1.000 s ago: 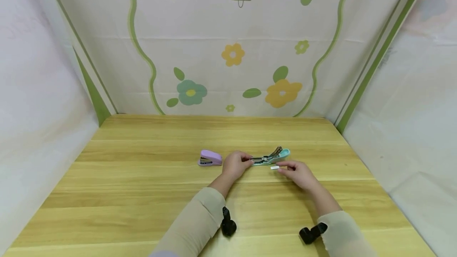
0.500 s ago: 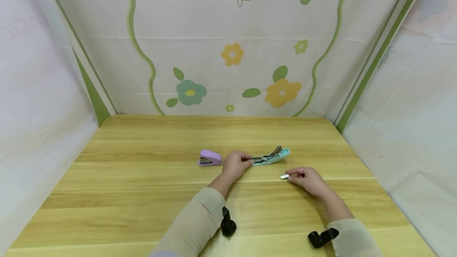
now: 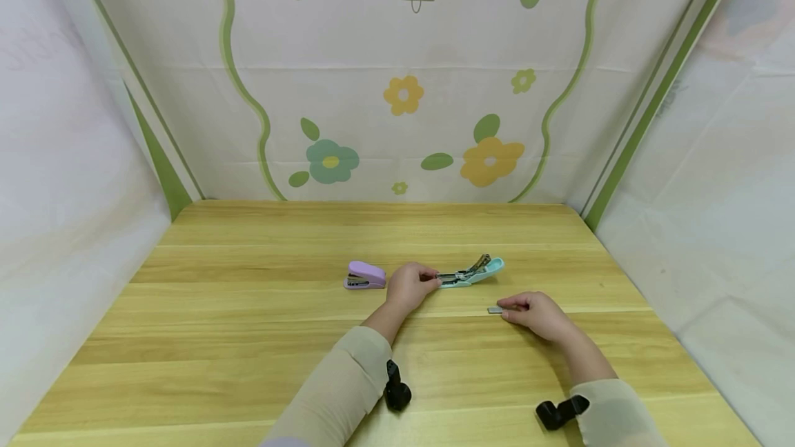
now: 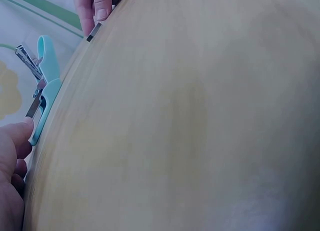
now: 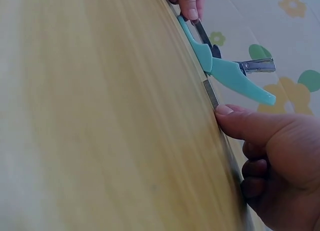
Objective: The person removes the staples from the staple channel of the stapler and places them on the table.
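A teal stapler [image 3: 494,267] lies opened out on the table, its top swung back and its metal magazine exposed. My left hand [image 3: 408,288] pinches its left end between thumb and fingers. To the right and nearer me, my right hand [image 3: 539,316] pinches a short grey strip of staples [image 3: 494,310] by one end. In the left wrist view the staple strip [image 4: 94,32] points down from the right fingertips, apart from the stapler. The right wrist view shows the right thumb [image 5: 224,110] on the strip; the fingertips behind it are partly hidden.
A small purple stapler [image 3: 368,274] stands on the wooden table [image 3: 261,336], just left of my left hand. A flower-printed cloth [image 3: 348,88] rises behind the table's back edge, with pale cloth at both sides. A black camera is strapped to each wrist.
My right hand has moved right and toward me, away from the teal stapler, carrying the staple strip. The strip has turned from a whitish face to grey. My left hand stays put.
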Motion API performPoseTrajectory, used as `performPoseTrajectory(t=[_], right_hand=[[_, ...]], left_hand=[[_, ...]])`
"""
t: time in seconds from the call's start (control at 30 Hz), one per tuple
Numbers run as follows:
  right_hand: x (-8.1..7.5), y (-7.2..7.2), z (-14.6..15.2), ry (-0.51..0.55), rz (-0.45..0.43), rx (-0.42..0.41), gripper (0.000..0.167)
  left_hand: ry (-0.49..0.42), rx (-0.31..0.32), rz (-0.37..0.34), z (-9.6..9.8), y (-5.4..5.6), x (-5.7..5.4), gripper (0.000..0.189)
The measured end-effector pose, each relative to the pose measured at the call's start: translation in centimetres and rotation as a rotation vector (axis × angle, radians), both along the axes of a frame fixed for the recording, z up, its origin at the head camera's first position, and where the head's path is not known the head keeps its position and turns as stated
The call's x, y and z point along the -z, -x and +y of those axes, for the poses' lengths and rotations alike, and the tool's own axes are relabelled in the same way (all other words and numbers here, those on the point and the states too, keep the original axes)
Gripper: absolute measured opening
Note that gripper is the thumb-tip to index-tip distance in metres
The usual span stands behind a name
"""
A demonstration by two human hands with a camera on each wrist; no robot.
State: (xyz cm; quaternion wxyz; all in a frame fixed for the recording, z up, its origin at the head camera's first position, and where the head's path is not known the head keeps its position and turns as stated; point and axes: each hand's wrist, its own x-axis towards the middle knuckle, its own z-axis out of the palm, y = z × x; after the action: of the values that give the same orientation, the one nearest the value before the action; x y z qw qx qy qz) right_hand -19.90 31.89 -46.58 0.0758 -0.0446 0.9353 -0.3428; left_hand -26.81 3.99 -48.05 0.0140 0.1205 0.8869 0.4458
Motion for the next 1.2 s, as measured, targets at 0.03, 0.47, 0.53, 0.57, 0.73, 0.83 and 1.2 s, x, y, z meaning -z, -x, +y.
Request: performPoseTrajectory(t=[0.03,0.47,0.53,0.57,0.73,0.83,1.2], right_hand=[[0.0,0.0,0.0,0.005,0.004,0.002,0.032],[-3.0,0.3,-3.3,0.217,0.079,0.065,0.041],[-3.6,0.8,-4.5,0.246,0.094,0.048,0.04],[-3.8,1.1,-5.1,0.26,0.102,0.04,0.04],[-4.9,2.6,-8.4,0.306,0.132,-0.017,0.038],[-5.2,3.4,-10.3,0.309,0.131,-0.044,0.034],[-4.7,5.7,-16.7,0.281,0.116,-0.122,0.032]], left_hand=[[-0.006,0.0,-0.002,0.0,0.0,0.0,0.022],[-0.222,0.131,-0.064,-1.6,-0.8,-0.6,0.057],[-0.268,0.169,-0.072,-2.1,-1.2,-1.2,0.058],[-0.288,0.185,-0.072,-2.4,-1.5,-1.6,0.058],[-0.343,0.211,0.01,-5.1,-2.8,-3.6,0.049],[-0.358,0.18,0.083,-7.6,-3.3,-4.3,0.045],[-0.214,-0.042,0.088,-17.2,-2.5,-4.1,0.045]])
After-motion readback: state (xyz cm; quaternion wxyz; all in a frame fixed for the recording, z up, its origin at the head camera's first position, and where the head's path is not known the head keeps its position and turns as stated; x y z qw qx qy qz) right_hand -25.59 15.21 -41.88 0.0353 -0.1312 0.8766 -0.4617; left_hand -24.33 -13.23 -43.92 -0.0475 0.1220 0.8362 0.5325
